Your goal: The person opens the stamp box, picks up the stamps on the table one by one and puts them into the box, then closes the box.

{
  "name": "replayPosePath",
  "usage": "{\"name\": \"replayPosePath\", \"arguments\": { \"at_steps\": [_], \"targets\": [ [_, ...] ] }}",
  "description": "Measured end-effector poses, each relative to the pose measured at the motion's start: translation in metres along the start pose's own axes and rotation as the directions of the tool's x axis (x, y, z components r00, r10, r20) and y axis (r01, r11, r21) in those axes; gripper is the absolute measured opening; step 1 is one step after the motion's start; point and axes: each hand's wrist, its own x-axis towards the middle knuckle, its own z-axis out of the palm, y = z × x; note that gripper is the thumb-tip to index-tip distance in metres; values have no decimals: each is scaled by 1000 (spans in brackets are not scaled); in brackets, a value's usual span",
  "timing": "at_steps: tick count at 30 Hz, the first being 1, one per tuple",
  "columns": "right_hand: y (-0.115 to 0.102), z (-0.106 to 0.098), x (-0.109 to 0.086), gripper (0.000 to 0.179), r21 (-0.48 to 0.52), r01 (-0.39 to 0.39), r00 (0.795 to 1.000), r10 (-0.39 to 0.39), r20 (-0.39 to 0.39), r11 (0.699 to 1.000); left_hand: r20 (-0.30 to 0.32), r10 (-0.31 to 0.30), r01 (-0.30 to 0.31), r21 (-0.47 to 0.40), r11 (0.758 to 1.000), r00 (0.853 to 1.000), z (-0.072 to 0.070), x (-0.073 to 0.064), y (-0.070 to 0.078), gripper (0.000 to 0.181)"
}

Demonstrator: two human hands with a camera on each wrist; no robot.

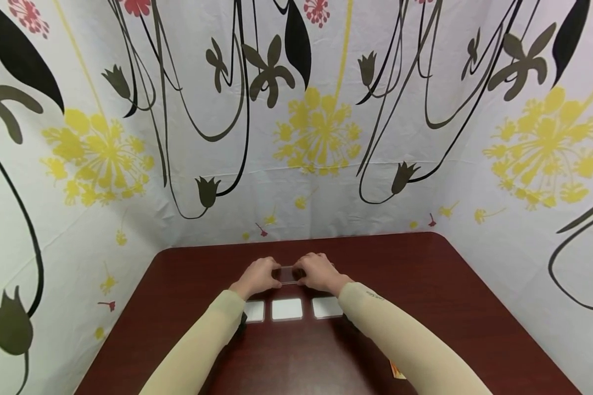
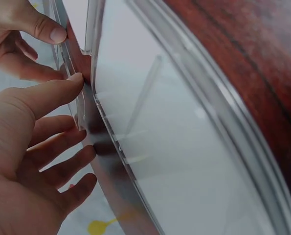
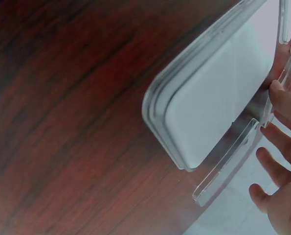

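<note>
Between my hands is a clear plastic rectangular piece (image 1: pixel 287 275), possibly a case lid, flat and low at the table's far part. My left hand (image 1: pixel 259 276) pinches its left end, thumb at the near edge and fingers beyond. The right hand (image 1: pixel 318 272) pinches the opposite end the same way. Closer to me, three white rectangles in clear rounded cases form a row: a left case (image 1: pixel 254 311), a middle case (image 1: pixel 287 309) and a right case (image 1: pixel 327 307). The right wrist view shows another clear plastic piece (image 3: pixel 228 166) beside the right hand's fingers.
The dark red-brown wooden table (image 1: pixel 449 307) has rounded far corners. Behind it and on both sides hangs a white flowered curtain (image 1: pixel 316 208). A small orange printed item (image 1: pixel 397 371) lies partly under the right sleeve.
</note>
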Motion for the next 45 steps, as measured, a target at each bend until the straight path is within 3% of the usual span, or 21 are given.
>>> {"name": "replayPosePath", "arguments": {
  "at_steps": [22,38,45],
  "targets": [
    [-2,2,-7,39,81,-52,999,52,-2,995,-21,-22,22,6,1000,1000,3,-1,1,52],
    [-7,1,-10,39,58,-46,999,45,7,997,-17,-26,27,16,1000,1000,3,-4,-1,51],
    [-6,0,-11,35,56,-44,999,45,-15,997,-25,-41,40,-6,999,999,-4,-7,2,53]
  ]
}}
